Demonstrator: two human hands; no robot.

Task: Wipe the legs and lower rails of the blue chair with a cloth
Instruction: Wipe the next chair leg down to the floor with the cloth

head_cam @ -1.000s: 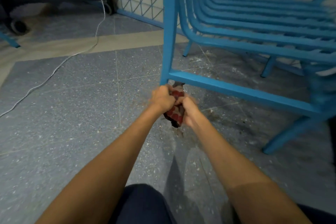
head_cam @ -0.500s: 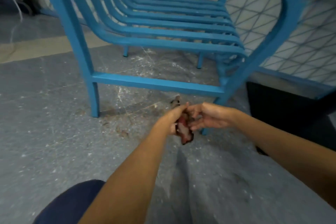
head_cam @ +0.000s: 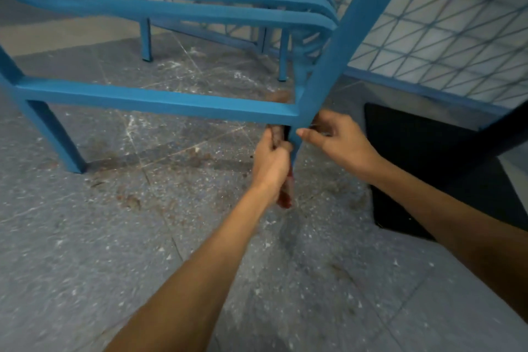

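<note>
Down on grey floor (head_cam: 114,237) by tiled wall (head_cam: 457,23), left hand (head_cam: 270,163) grips cloth (head_cam: 285,197) at chair leg (head_cam: 325,86); right hand (head_cam: 340,140) beside, grip unclear

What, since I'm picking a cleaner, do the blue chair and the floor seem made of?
Blue chair: probably metal, square tube painted matte blue; sharp corners, thin rails. Floor: likely terrazzo-style stone tiles, dull; speckled chips, straight joints.

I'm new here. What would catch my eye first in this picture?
The bright blue chair fills the upper half, its slatted seat above a lower rail. At the nearest leg, the left hand grips a reddish cloth while the right hand reaches in from the other side. Below lies a grey, stained floor.
</note>
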